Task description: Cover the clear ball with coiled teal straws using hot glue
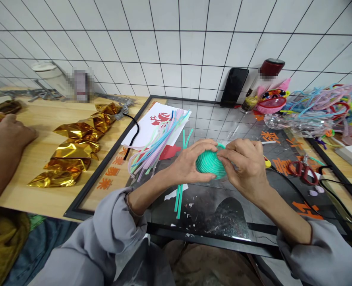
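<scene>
1. Green, ridged, rounded coil of fuzzy pipe cleaner (210, 166) was held above the dark, glossy desk (204, 212).
2. The left hand (190, 162) cupped it, fingers curled around its side.
3. The right hand (244, 165) pinched its upper right edge with bent fingers.
4. 2 straight green strands (179, 201) ran beneath the left hand.
5. Loose pastel stems (161, 139) lay across a white, red-printed paper sheet (144, 131).

The left sleeve (104, 230) is loose, grey and creased (its cuff (125, 208) bunched up), with a matching right sleeve (325, 254) and brownish lap cloth (211, 264) to its right.
</scene>
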`<state>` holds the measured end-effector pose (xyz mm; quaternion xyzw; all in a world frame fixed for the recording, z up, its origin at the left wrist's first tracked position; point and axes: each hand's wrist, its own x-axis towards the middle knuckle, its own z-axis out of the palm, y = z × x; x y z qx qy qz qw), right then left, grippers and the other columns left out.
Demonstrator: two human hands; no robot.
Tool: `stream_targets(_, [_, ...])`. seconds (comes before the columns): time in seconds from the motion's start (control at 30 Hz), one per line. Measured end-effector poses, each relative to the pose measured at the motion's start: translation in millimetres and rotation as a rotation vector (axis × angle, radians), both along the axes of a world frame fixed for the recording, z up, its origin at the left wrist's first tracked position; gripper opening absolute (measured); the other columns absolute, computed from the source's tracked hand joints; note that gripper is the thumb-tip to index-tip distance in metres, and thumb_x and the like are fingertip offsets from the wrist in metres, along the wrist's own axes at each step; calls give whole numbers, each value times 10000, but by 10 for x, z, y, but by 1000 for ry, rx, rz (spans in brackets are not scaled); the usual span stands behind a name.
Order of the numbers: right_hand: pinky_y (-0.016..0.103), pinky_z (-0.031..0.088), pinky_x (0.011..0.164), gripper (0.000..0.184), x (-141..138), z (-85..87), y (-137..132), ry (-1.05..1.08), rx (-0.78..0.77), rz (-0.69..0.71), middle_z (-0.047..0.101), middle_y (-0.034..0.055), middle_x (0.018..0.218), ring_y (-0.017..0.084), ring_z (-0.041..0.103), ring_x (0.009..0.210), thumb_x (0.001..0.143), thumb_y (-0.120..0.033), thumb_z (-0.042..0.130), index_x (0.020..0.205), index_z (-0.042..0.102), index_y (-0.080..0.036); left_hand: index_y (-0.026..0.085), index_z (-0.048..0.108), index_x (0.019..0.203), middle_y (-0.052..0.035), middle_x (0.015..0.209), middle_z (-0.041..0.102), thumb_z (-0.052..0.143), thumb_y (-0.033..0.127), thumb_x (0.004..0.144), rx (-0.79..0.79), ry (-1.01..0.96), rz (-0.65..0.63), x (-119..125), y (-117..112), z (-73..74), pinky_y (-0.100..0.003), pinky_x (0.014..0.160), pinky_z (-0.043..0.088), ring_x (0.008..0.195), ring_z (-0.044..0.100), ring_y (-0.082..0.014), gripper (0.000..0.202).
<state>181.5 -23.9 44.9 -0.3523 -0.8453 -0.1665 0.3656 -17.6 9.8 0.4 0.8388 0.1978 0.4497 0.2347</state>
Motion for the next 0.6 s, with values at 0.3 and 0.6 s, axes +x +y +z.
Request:
stream_targets(0.3, [362,336,703,109,0,-23,12,41,-27,6,625,30,812,183,541,752,937,-129,601,875,672,-183,232,525,1258,-149,1329,602,828,348,756,13,8,-10,-8,12,-12,-548,1087,492,1329,560,-319,598])
stream_targets(0.6, [365,362,712,51,22,-46,16,169,-160,11,597,21,826,195,586,797,905,-145,643,889,667,-187,242,542,1234,-136,1326,607,832,336,758,1,8,-19,-5,2,-2,-548,1086,481,1325,557,-316,565])
